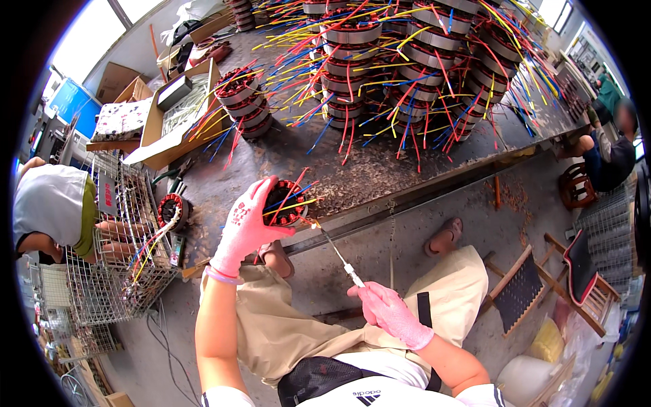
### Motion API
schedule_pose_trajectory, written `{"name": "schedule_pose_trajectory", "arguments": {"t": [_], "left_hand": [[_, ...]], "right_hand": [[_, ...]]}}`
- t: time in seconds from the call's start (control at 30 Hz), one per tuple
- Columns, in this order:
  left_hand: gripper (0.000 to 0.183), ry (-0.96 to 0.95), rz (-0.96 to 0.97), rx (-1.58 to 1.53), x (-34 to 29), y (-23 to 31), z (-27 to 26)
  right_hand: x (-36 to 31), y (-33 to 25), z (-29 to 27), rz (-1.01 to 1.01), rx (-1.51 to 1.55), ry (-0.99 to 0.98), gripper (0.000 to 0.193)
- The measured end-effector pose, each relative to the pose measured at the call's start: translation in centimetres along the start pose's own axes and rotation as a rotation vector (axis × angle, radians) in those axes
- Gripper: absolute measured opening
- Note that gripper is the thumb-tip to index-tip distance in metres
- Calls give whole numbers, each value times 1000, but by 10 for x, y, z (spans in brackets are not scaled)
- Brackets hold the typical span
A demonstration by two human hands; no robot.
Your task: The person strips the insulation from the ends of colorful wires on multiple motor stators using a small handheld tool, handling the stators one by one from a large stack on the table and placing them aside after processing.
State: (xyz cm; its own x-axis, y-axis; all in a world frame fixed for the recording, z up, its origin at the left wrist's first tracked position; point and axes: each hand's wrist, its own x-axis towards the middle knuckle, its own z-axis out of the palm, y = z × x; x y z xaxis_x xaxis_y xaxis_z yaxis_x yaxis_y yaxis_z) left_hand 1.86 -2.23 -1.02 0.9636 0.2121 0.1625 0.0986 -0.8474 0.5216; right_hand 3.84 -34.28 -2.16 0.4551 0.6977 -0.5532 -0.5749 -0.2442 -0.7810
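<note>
My left hand (245, 220), in a pink glove, grips a small motor stator (283, 203) at the table's front edge. Red, yellow and blue wire leads stick out of its dark middle. In my right hand (392, 313), also pink-gloved, is a thin rod-like tool (349, 270) with a white part by my fingers. It slants up to the left, and its far end lies close to the stator's lower right side. Whether that end touches the stator I cannot tell. Left of my left hand, another stator (173, 211) with a pale lacing and coloured leads sits near the table edge.
Tall stacks of stators (349, 68) with splayed leads stand along the back of the dark table (312, 152). A shorter stack (244, 105) is beside a cardboard box (159, 136). Wire cages (115, 271) and a bent-over person (54, 210) are left; wooden chairs (522, 288) stand right.
</note>
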Motion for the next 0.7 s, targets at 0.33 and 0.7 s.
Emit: {"name": "schedule_pose_trajectory", "arguments": {"t": [0.33, 0.7], "left_hand": [[100, -6, 7, 9, -1, 1, 0], [103, -10, 3, 17, -1, 0, 1]], "right_hand": [[-3, -3, -3, 1, -83, -2, 28], [-1, 2, -2, 1, -67, 6, 28]]}}
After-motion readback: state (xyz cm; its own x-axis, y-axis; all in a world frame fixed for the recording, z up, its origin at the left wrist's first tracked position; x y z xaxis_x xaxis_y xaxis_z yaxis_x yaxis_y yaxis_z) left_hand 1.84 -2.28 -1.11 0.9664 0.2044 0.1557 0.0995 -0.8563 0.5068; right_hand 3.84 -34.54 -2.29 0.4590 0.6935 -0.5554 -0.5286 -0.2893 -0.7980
